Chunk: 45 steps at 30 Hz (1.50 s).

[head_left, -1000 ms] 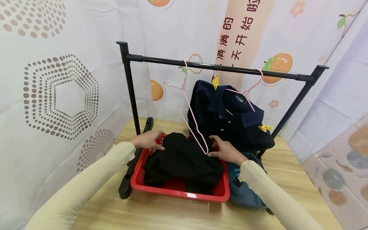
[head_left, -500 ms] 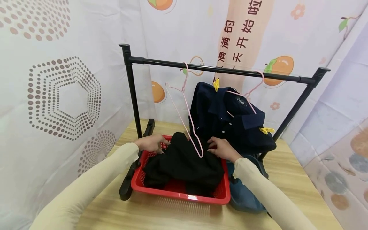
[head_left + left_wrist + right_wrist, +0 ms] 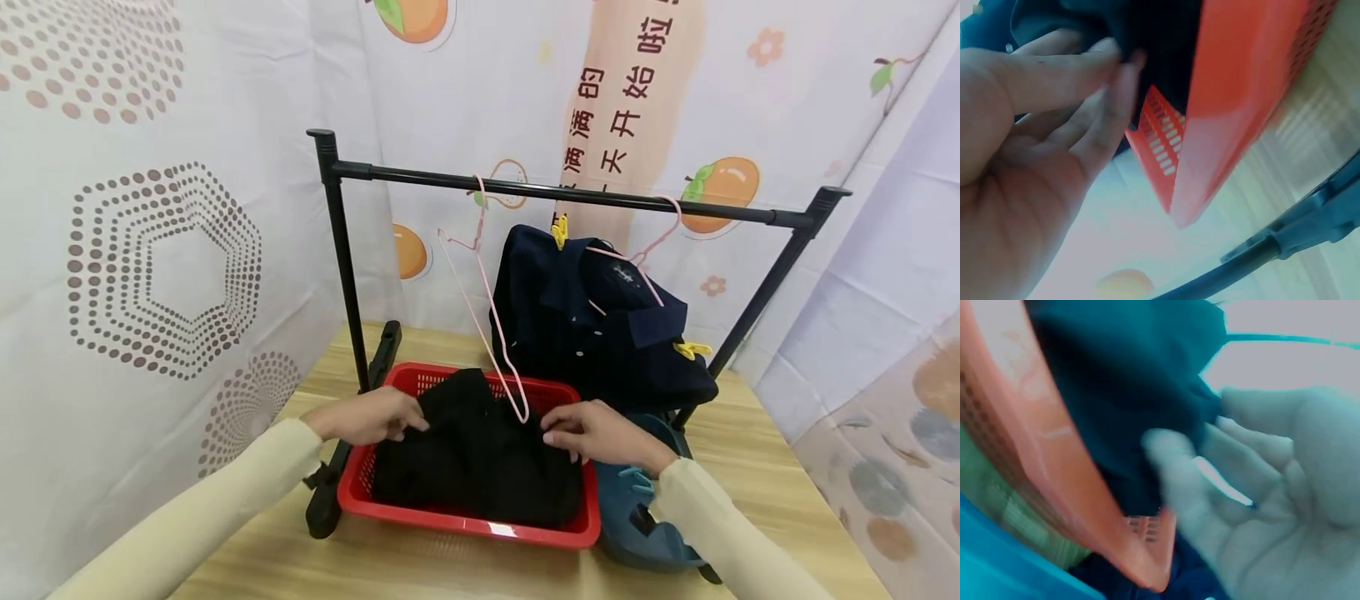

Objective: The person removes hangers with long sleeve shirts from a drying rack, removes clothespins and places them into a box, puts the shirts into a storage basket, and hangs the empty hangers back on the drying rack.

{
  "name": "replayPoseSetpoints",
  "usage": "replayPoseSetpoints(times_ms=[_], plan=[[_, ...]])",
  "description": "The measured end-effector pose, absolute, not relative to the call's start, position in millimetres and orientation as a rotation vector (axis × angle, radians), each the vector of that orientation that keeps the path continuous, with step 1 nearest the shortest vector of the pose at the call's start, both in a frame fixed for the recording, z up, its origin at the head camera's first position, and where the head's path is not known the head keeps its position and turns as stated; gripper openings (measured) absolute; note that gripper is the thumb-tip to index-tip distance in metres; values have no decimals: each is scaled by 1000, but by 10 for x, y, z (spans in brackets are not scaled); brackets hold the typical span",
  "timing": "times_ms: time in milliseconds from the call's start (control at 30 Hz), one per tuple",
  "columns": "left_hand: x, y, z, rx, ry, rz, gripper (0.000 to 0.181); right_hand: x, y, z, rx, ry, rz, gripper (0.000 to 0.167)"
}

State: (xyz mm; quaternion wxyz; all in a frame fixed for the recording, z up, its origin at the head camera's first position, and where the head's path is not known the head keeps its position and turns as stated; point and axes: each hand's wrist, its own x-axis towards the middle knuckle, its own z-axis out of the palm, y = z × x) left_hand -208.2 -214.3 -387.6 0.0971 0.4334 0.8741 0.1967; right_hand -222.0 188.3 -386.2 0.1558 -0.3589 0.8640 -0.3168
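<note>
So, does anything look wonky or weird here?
The navy collared shirt on the black clothes rack looks lopsided, one shoulder lower; the bare pink hanger slants too. They may just be turned. Nothing looks spilled.

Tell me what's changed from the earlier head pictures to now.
The left hand and right hand have drawn toward the person, and the black garment now covers more of the red basket's near floor. The left hand pinches the garment; the right hand's grip is unclear. The pink hanger has turned slightly, its lower corner swinging left. The rack and navy shirt stayed put.
</note>
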Motion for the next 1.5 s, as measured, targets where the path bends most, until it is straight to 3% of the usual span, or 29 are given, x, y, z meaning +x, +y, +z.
replayPoseSetpoints(times_ms=[200, 367, 667, 1067, 1400, 1500], plan=[[-1754, -2158, -3964, 1175, 2503, 445, 53, -1849, 1832, -3962, -1149, 2351, -630, 30], [-1640, -2148, -4039, 1116, 2505, 236, 47, -1648, 1739, -4124, -1204, 2441, -357, 36], [-1586, -2101, -4129, 1133, 2513, 12, 47, -1614, 1762, -4212, -1289, 2497, -310, 16], [-1591, -2326, -4237, 1277, 2646, 674, 33, -1665, 1834, -4198, -1329, 2388, -668, 25], [-1477, -2478, -4239, 1021, 2802, 1027, 13, -1676, 2005, -4087, -1325, 2457, -852, 24], [-1472, -2531, -4232, 978, 2818, 1034, 17, -1699, 2064, -4053, -1352, 2485, -909, 24]])
